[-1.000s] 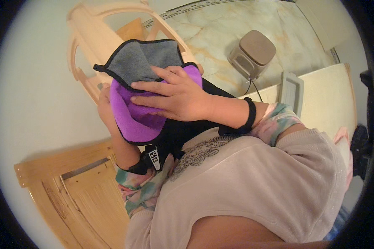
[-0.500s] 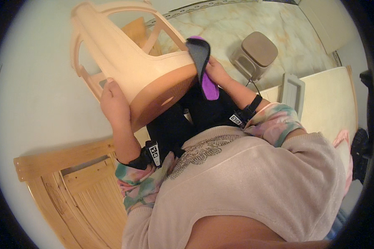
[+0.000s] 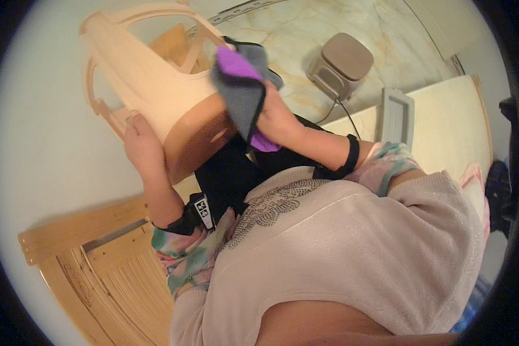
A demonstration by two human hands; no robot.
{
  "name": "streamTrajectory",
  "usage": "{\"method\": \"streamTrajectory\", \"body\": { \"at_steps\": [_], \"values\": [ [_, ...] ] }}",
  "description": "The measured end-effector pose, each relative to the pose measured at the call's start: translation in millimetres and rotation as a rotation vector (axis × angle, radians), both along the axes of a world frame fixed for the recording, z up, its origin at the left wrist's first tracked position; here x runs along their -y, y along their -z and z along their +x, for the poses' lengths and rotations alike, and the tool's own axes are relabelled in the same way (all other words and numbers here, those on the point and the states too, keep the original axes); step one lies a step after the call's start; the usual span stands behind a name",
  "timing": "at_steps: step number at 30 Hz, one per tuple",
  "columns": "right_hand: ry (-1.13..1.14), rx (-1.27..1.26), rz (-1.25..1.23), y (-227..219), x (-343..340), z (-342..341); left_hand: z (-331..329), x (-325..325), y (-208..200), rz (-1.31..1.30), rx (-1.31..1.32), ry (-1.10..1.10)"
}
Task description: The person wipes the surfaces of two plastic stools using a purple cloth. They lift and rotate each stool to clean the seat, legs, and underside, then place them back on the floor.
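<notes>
Left hand [image 3: 141,147] grips wooden stool [image 3: 155,86] at 9 o'clock; right hand [image 3: 279,118] clutches cloth [image 3: 242,92] against seat edge; wiping underway, unfinished.

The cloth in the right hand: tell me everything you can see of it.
The cloth is soft, grey on one face and purple on the other, with a dark edge trim. It is folded and bunched, draped over the right hand, which presses it against the side of a pale wooden stool. The left hand grips the stool's far side.
</notes>
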State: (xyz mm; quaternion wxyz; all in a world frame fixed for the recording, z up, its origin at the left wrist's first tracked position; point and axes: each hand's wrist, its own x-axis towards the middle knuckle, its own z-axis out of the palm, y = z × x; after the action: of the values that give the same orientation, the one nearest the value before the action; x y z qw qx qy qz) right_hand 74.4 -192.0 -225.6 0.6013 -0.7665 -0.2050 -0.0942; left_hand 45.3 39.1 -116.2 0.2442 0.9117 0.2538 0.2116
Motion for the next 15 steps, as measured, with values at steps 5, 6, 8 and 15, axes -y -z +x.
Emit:
{"method": "streamTrajectory", "body": {
  "at_steps": [5, 6, 8, 15],
  "values": [
    [-0.167, 0.453, -0.262, -39, -12, -23, 1, -17, 14, 0.052, 0.003, 0.044],
    [-0.168, 0.580, -0.240, -43, -19, -26, 4, -22, 19, -0.324, 0.097, 0.080],
    [-0.166, 0.726, -0.222, -47, -29, -30, 8, -29, 29, -1.024, 0.380, 0.203],
    [-0.056, 0.767, -0.286, -36, -33, -17, -1, -25, 14, -0.133, -0.030, 0.148]
  ]
}}
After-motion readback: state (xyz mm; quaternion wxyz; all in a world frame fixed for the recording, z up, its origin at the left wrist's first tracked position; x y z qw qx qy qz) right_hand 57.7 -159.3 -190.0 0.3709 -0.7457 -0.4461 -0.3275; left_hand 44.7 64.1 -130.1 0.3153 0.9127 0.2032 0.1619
